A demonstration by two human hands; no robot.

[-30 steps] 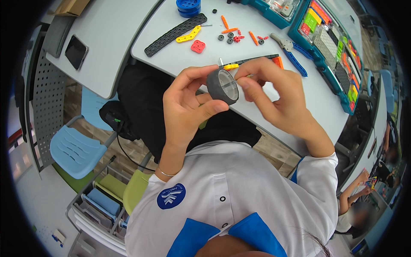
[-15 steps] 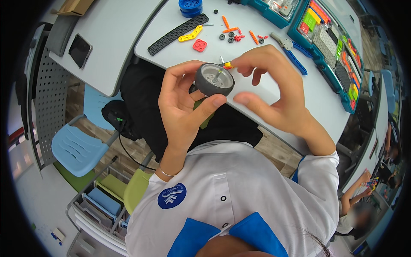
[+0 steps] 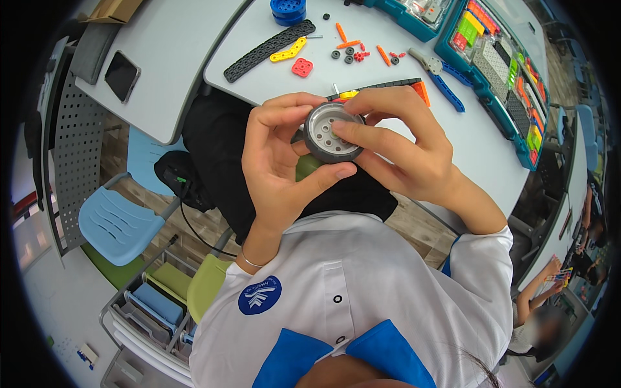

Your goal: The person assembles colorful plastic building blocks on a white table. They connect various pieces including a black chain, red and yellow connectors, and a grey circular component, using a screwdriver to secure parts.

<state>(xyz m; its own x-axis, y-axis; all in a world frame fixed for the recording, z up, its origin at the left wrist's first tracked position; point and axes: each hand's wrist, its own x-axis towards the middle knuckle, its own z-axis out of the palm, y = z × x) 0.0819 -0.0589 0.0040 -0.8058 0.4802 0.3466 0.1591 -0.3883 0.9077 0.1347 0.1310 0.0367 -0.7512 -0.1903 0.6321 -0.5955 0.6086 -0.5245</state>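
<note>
A toy wheel [image 3: 323,119] with a black tyre and a grey, holed hub is in front of me, hub side facing up. My left hand [image 3: 275,152] is curled round its left side, thumb below and fingers above. The fingers of my right hand [image 3: 414,145] close on the wheel's right side, one fingertip pressed into the middle of the hub. Beyond the wheel show a small yellow piece [image 3: 348,95], a grey pin and a dark beam [image 3: 391,83] with an orange piece [image 3: 422,92] at its end. How these join the wheel is hidden.
On the white table lie a black track strip [image 3: 268,52], a yellow bent beam [image 3: 289,51], a red plate [image 3: 302,67], blue wheel rims [image 3: 288,11], orange pins and blue-handled pliers [image 3: 446,84]. A teal parts case [image 3: 498,84] stands right. A phone [image 3: 121,76] lies left.
My right hand has moved in from the right onto the wheel, a fingertip now in its hub. The wheel has shifted slightly right and down, tilting further upward. The dark beam has come into view.
</note>
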